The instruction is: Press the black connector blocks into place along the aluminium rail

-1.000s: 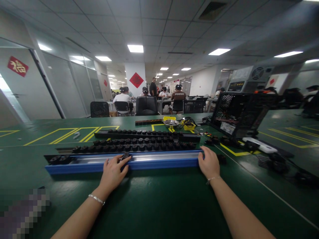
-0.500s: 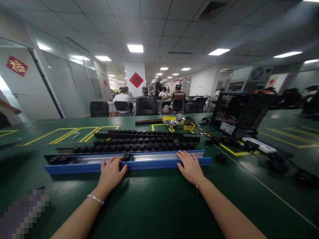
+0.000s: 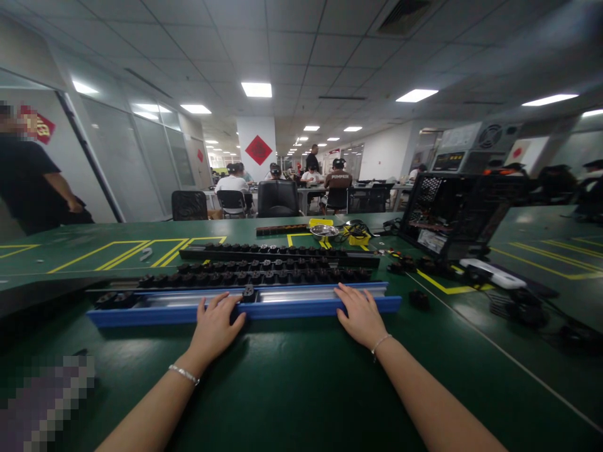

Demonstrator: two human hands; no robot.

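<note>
A long blue rail (image 3: 292,309) with a silver inner channel lies across the table before me. My left hand (image 3: 217,321) bends over its front wall with fingers spread. Its index fingertip touches a small round black part (image 3: 249,294) sitting in the channel, and its thumb is at the front wall. Toward the right end, my right hand (image 3: 360,316) grips the rail, thumb in front and fingers over the wall. More round black parts (image 3: 117,300) sit together at the rail's left end. What is under the fingers is hidden.
Behind the rail lie dark strips (image 3: 264,263) carrying rows of black parts. Farther back are a metal bowl (image 3: 324,233) and a yellow box (image 3: 357,237). An opened computer case (image 3: 456,216) and white power strip (image 3: 492,274) stand right. A person (image 3: 32,172) is at far left.
The black part in the channel has slid slightly right, with my left hand moving along beside it. My right hand stays in place. A person has come into view at the left.
</note>
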